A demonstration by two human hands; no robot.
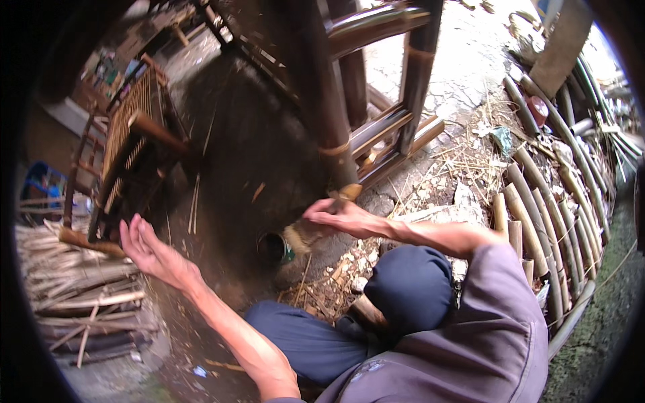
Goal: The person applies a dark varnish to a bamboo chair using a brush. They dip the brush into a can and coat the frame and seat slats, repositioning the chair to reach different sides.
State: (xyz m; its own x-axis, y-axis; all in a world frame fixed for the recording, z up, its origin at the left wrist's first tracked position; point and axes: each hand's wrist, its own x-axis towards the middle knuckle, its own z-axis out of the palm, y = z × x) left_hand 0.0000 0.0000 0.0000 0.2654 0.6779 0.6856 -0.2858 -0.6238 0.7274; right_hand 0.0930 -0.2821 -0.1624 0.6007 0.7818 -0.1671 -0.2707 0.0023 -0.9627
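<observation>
Brush, or what looks like one, is what your right hand has hold of: fingers and thumb closed around it, pale bristle end pointing down and left, plus a rounded tan end poking up by your knuckles that seems to be its handle. It's pretty smeared by motion blur, so I can't tell exactly how your fingers sit on it. Those bristles are right beside a round can with a dark inside and a bit of green on its side; can't tell if they touch. Your left hand is well apart from all that, palm turned up, fingers loosely half curled, nothing in it, and it's nearest to the butt of a bamboo piece by a slatted bamboo bench. Just past your right hand there's a glossy dark brown bamboo frame standing upright. Your knees, in dark blue cloth, are bent up close between your arms. Over on your left, below the bench, you've got a heap of dry strips, and on your right a row of cut bamboo poles beside ground littered with chips and straw.
</observation>
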